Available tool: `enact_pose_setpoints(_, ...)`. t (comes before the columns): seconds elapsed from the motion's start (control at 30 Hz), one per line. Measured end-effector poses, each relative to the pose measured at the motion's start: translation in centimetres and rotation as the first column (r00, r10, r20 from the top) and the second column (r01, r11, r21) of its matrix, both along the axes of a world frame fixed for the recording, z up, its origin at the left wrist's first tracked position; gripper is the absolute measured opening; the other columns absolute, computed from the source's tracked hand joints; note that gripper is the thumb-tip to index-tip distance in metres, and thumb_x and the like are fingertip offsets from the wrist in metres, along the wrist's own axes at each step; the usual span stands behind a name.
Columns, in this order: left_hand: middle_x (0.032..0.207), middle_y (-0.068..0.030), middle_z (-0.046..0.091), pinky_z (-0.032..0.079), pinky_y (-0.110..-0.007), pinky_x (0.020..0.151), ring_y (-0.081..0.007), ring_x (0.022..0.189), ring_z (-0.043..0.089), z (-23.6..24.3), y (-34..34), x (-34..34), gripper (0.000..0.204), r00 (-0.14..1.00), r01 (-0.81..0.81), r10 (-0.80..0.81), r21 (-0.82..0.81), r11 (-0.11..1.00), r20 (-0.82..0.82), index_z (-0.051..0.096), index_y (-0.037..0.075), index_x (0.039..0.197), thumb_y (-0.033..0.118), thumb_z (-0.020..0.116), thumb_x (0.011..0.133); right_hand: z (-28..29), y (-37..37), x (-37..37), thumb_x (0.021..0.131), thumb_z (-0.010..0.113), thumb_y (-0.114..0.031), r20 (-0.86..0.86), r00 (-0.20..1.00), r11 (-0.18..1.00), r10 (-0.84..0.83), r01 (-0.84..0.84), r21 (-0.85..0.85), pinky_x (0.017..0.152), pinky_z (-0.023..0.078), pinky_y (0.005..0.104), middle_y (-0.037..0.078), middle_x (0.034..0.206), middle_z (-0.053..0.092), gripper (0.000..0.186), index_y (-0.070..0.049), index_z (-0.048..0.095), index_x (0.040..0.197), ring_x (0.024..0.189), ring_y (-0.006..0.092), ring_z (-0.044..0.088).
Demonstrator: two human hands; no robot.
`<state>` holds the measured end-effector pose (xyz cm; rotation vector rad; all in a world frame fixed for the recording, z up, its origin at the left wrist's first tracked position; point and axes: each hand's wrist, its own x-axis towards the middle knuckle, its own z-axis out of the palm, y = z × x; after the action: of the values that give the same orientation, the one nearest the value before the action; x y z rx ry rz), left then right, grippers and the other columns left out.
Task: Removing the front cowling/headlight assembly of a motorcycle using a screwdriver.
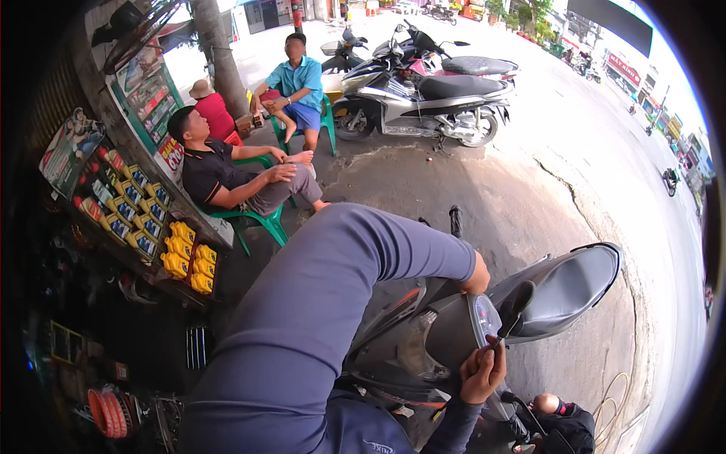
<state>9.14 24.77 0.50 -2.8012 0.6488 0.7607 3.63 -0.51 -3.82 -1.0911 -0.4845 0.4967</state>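
Seemingly mid-job, the right hand (482,374) is pinching a dark stalk (517,308) by the instrument panel (485,316), the left hand (477,277) hiding its grip.

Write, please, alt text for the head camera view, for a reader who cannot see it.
A person's right grip holds what looks like a dark mirror at a gray scooter, while the left grip is beside its dashboard. Beyond, two people sit on green chairs near parked motorbikes.
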Motion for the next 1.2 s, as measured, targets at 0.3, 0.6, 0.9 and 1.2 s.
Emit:
enact_pose_setpoints(0.3, 0.102, -0.0130, 0.069, 0.054, -0.047, 0.079, -0.0333, 0.098, 0.066, 0.8, 0.4, 0.2, 0.035, 1.000, 0.012, -0.012, 0.008, 1.000, 0.017, 0.069, 0.006, 0.103, 0.027, 0.073, 0.075, 0.2, 0.4, -0.1, 0.101, 0.043, -0.017, -0.020, 1.000, 0.999, 0.013, -0.014, -0.033, 0.037, 0.025, 0.0195, -0.004, 0.065, 0.036, 0.029, 0.005, 0.049, 0.120, 0.047, 0.0018, 0.030)
enact_pose_setpoints(0.6, 0.100, -0.0129, 0.070, 0.054, -0.045, 0.077, -0.0326, 0.097, 0.067, -0.9, 0.3, -0.2, 0.033, 0.991, -0.021, 0.024, -0.022, 1.000, 0.130, 0.068, 0.005, 0.103, 0.027, 0.068, 0.078, 0.1, 0.2, 0.0, 0.101, 0.045, -0.018, 0.033, 0.999, 0.999, -0.001, 0.003, -0.054, 0.035, 0.024, 0.0185, -0.004, 0.069, 0.038, 0.030, 0.003, 0.051, 0.120, 0.046, 0.0014, 0.030)
enact_pose_setpoints(0.9, 0.098, -0.0112, 0.070, 0.055, -0.046, 0.074, -0.0325, 0.097, 0.066, 0.3, 0.8, -1.2, 0.034, 0.995, 0.017, -0.015, -0.018, 1.000, 0.098, 0.068, 0.006, 0.100, 0.028, 0.072, 0.074, 0.3, 0.5, -0.2, 0.101, 0.046, -0.019, 0.039, 0.999, 0.997, 0.004, -0.001, -0.071, 0.035, 0.024, 0.0183, -0.004, 0.068, 0.039, 0.030, 0.003, 0.051, 0.121, 0.046, 0.0009, 0.030)
enact_pose_setpoints(1.2, 0.089, -0.0125, 0.070, 0.055, -0.045, 0.071, -0.0331, 0.086, 0.068, -0.1, 0.0, -1.7, 0.016, 0.958, 0.097, -0.062, -0.114, 0.989, 0.280, 0.070, 0.007, 0.089, 0.018, 0.065, 0.078, 0.8, 0.6, -0.5, 0.102, 0.043, -0.021, 0.081, 0.997, 0.995, -0.019, 0.027, -0.096, 0.036, 0.023, 0.0196, -0.004, 0.060, 0.036, 0.031, 0.003, 0.050, 0.120, 0.043, 0.0019, 0.028)
